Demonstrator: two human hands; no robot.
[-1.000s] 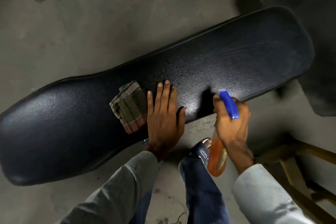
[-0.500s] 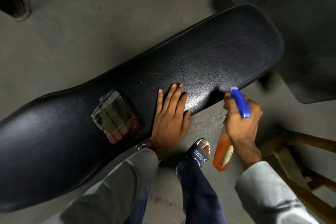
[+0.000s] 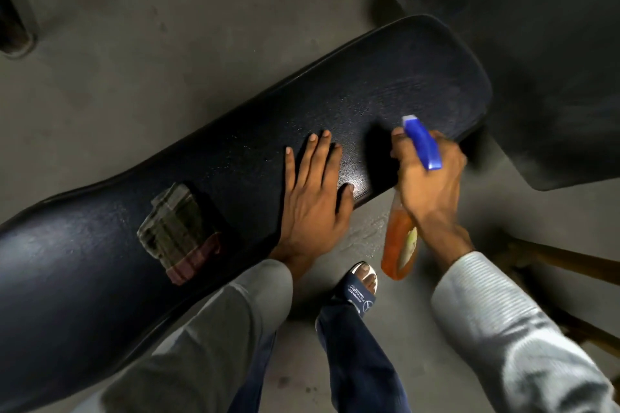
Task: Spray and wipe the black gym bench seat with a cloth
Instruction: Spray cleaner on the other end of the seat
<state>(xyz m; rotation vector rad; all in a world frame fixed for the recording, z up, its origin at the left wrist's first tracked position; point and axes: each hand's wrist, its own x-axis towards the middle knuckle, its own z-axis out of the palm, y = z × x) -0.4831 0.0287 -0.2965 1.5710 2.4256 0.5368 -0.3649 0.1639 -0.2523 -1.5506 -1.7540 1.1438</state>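
Head view: cloth [image 3: 179, 231] lies left of flat left hand [image 3: 313, 201] along seat [image 3: 385, 94]; right hand [image 3: 427, 178] grips spray bottle [image 3: 401, 245].

The left hand [image 3: 313, 208] lies flat, palm down, on the near edge of the bench seat [image 3: 235, 157], fingers straight and close together, pointing away across it, thumb spread to the right. Its wrist hangs just off the seat's near edge, the forearm in a grey sleeve running back toward the body. The right hand [image 3: 427, 178] is raised over the same near edge, further toward the seat's right end, fingers curled round the neck of a spray bottle [image 3: 401, 245], forefinger forward. Its sleeve is pale and ribbed.
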